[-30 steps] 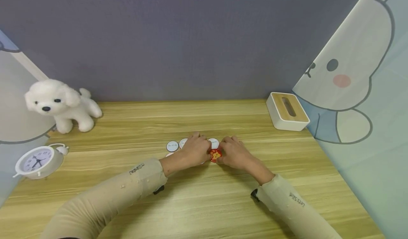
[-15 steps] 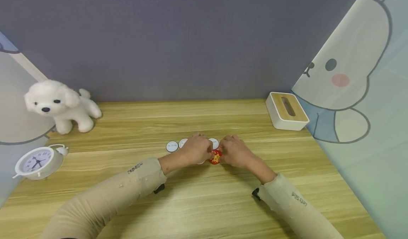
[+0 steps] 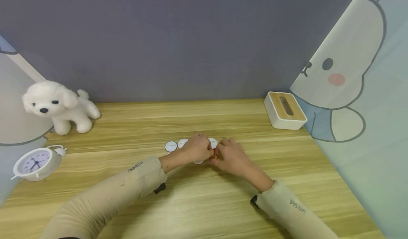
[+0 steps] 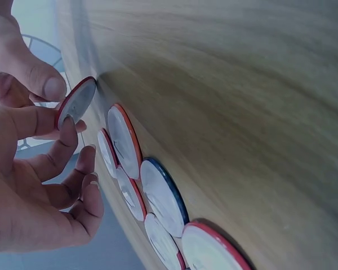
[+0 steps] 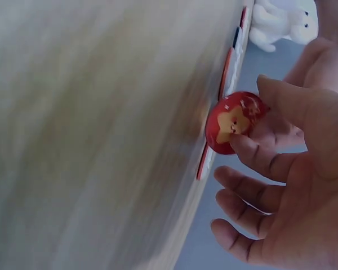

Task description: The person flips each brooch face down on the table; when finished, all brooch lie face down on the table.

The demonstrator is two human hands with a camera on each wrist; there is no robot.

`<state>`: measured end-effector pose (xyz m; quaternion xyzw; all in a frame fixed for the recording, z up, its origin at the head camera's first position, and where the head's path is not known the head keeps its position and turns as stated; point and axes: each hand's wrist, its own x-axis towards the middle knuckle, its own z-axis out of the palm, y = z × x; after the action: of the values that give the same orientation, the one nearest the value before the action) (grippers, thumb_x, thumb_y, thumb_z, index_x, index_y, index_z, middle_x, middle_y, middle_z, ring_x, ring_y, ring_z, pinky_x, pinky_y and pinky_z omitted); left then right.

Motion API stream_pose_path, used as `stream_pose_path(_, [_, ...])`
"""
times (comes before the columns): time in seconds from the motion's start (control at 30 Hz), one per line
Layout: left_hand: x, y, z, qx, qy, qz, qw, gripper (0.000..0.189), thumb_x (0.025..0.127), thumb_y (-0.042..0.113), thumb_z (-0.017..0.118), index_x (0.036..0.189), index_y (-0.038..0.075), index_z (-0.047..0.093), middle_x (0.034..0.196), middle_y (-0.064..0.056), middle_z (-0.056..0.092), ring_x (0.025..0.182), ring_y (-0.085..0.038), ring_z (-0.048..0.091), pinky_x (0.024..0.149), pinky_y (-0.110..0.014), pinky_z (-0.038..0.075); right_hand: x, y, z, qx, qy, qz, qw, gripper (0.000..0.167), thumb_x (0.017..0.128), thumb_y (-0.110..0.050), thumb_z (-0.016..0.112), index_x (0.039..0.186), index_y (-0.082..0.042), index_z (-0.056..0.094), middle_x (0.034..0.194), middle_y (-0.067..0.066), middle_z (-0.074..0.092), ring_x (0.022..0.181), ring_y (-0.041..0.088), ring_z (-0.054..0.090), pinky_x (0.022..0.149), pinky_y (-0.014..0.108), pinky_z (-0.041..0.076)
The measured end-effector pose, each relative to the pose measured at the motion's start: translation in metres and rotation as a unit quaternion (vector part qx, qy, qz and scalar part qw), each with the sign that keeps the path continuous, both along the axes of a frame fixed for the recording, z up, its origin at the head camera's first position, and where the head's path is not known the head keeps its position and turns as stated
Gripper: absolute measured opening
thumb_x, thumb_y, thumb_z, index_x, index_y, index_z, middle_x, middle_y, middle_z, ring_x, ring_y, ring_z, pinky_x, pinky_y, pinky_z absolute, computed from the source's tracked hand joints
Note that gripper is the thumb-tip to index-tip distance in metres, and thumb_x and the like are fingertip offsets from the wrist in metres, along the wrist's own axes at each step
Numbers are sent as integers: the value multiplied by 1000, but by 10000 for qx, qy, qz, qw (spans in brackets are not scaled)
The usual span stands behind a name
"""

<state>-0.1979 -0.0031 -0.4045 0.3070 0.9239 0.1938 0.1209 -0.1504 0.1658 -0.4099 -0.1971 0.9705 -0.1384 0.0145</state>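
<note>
A red pin badge with a yellow star-shaped figure point(image 5: 228, 119) stands tilted on edge between both hands; its pale back shows in the left wrist view. My left hand point(image 3: 198, 148) pinches it by the rim, a fingertip against its back. The right hand point(image 3: 234, 157) pinches it from the other side, one fingertip on the printed face. In the head view the fingers cover most of it. Beside it several more badges lie in two rows, white backs up, among them an orange-rimmed badge point(image 4: 124, 143) and a dark-blue-rimmed badge point(image 4: 162, 194).
The badges lie on a wood-grain table point(image 3: 191, 203). A white plush dog point(image 3: 60, 106) and a white alarm clock point(image 3: 38, 163) stand at the left. A tissue box with a wooden lid point(image 3: 285, 109) sits at the back right, before a grey wall panel point(image 3: 191, 44).
The red badge lay with its face showing between the hands; now it is tipped up and mostly hidden by fingers in the head view. The right hand has closed in around it.
</note>
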Motion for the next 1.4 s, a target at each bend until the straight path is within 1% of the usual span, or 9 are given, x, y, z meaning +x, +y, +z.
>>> stream_pose_path(0.17, [-1, 1, 0, 81, -148, 24, 9999, 48, 96, 26, 62, 50, 16, 60, 46, 5, 51, 70, -16, 50, 93, -35, 38, 2, -7, -2, 43, -28, -264, 9996, 41, 82, -52, 77, 70, -20, 55, 91, 0, 61, 84, 22, 50, 70, 36, 41])
stream_pose_path(0.37, [-1, 0, 2, 221, -284, 107, 9993, 50, 98, 24, 58, 48, 16, 53, 44, 5, 47, 69, -17, 49, 81, -32, 39, 3, -7, 0, -94, -235, -401, 9989, 27, 86, -37, 76, 76, -18, 61, 112, 7, 66, 95, 25, 55, 78, 40, 46])
stream_pose_path(0.43, [-1, -1, 3, 275, -316, 142, 9990, 53, 99, 25, 57, 48, 16, 49, 44, 5, 43, 66, -17, 47, 82, -33, 39, 4, -6, 2, -190, -260, -394, 9987, 19, 87, -29, 75, 78, -17, 63, 114, 8, 67, 96, 26, 55, 79, 40, 47])
stream_pose_path(0.57, [0, -3, 3, 316, -154, 127, 9993, 56, 103, 28, 53, 49, 17, 45, 45, 5, 40, 58, -16, 44, 87, -34, 38, 3, -3, 3, -314, -71, -335, 9989, 9, 85, -17, 72, 78, -11, 68, 111, 10, 69, 95, 28, 58, 78, 40, 49])
stream_pose_path(0.67, [0, -4, 4, 312, 91, 88, 9994, 52, 104, 29, 52, 55, 15, 52, 53, 2, 48, 58, -17, 44, 85, -34, 38, 1, -1, 2, -333, 114, -339, 9988, 9, 84, -13, 71, 77, -8, 69, 107, 11, 70, 94, 30, 60, 77, 41, 51])
stream_pose_path(0.8, [-1, -7, 4, 347, 252, 99, 9990, 29, 101, 27, 57, 79, 13, 70, 78, 2, 64, 74, -17, 51, 85, -34, 37, -1, 3, 4, -389, 84, -441, 9982, 10, 83, -15, 72, 76, -8, 69, 103, 10, 70, 93, 29, 59, 77, 42, 51])
stream_pose_path(0.93, [-2, -11, 4, 250, 235, 45, 9994, 15, 97, 25, 64, 102, 14, 73, 97, 1, 68, 92, -18, 51, 90, -36, 39, -4, 6, 4, -476, -141, -485, 9976, 10, 84, -16, 72, 77, -10, 69, 101, 7, 69, 91, 26, 57, 77, 40, 49])
stream_pose_path(1.23, [-4, -14, 4, 94, 482, -356, 9982, 10, 92, 24, 73, 94, 15, 77, 99, 2, 74, 102, -18, 60, 96, -39, 37, -7, 8, 4, -762, -744, -405, 9935, 10, 84, -14, 70, 75, -12, 69, 98, 3, 68, 92, 24, 56, 79, 37, 46])
stream_pose_path(1.4, [-5, -12, 5, -91, 495, -429, 9978, 11, 92, 25, 73, 97, 16, 77, 101, 2, 74, 110, -19, 59, 101, -40, 36, -9, 9, 5, -820, -1024, -341, 9908, 11, 86, -14, 70, 75, -13, 70, 98, 2, 68, 92, 22, 56, 88, 41, 45])
